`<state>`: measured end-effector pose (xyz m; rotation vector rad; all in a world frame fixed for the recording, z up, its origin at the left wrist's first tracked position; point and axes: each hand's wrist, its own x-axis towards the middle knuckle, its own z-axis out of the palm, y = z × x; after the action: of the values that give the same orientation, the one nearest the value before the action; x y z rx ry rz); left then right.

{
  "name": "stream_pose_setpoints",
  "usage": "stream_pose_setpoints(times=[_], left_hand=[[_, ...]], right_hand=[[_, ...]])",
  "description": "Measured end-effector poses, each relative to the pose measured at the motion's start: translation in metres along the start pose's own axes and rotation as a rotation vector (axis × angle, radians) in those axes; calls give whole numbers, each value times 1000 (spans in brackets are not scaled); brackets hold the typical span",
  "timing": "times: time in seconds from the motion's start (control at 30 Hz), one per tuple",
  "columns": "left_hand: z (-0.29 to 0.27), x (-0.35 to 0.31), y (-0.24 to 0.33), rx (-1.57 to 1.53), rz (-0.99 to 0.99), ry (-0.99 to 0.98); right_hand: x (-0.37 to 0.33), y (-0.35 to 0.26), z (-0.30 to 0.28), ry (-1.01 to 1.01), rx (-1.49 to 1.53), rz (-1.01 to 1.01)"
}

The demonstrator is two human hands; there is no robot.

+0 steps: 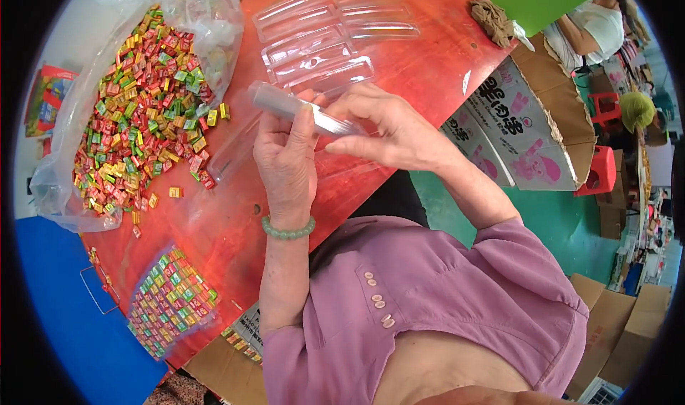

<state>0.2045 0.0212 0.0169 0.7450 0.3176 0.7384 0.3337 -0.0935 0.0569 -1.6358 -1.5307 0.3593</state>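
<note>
My left hand [287,155], with a green bead bracelet at the wrist, grips a long clear plastic piece, like a tube or a nested stack of trays [275,100], thumb on its near side. It is held tilted above the red table [421,70]. My right hand [389,128] is bent round its right end, with fingers above and thumb below; the exact contact is partly hidden. Just beyond lie several clear moulded plastic trays [314,48]. To the left, a heap of small red, yellow and green wrapped pieces [146,120] spills from a clear plastic bag [53,184].
A flat block of the same pieces in neat rows [175,301] lies at the table's near left. A brown cloth [491,21] sits at the far corner. Past the right edge stand a printed carton [528,141] and red stools [598,171]. Another person [592,31] sits at far right.
</note>
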Motion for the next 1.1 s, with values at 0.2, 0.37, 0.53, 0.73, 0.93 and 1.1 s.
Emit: stream_pose_setpoints(times=[0.2,0.37,0.53,0.73,0.93,1.1], left_hand=[[7,-14,-1,304,-54,-179],[5,-14,-4,220,-152,-200],[8,-12,-5,245,-145,-275],[8,-11,-1,262,-169,-286],[4,-8,-5,241,-190,-226],[9,-11,-1,145,-192,-174]], right_hand=[[-18,10,-4,-102,850,440],[-28,19,-8,-116,915,414],[-33,32,-7,-114,926,435],[-35,32,-8,-107,914,501],[-39,22,-14,-15,832,432],[-32,28,-36,200,204,358]])
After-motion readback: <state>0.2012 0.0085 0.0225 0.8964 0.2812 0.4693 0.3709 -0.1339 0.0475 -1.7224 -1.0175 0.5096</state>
